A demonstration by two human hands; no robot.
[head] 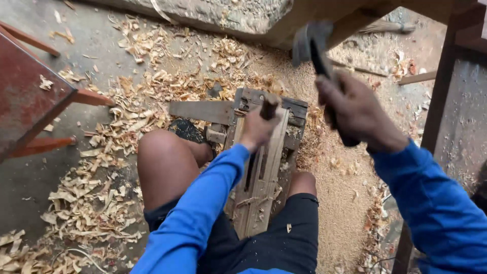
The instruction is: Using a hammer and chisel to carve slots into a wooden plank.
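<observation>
Right hand point(357, 114) is gripping a raised hammer point(310, 43), left hand point(258, 127) is clamping a chisel point(269, 106) upright on the wooden frame point(264, 172) beneath; a glancing blow is risking left-hand knuckles.

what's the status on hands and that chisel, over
Left hand gripping chisel upright on wooden workpiece. Right hand holding hammer raised above it. Wood shavings on floor, none between hammer and chisel.

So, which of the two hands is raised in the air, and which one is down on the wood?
The right hand is raised, gripping a hammer above the work. The left hand is down on the wooden frame, holding a dark-handled tool upright.
</observation>
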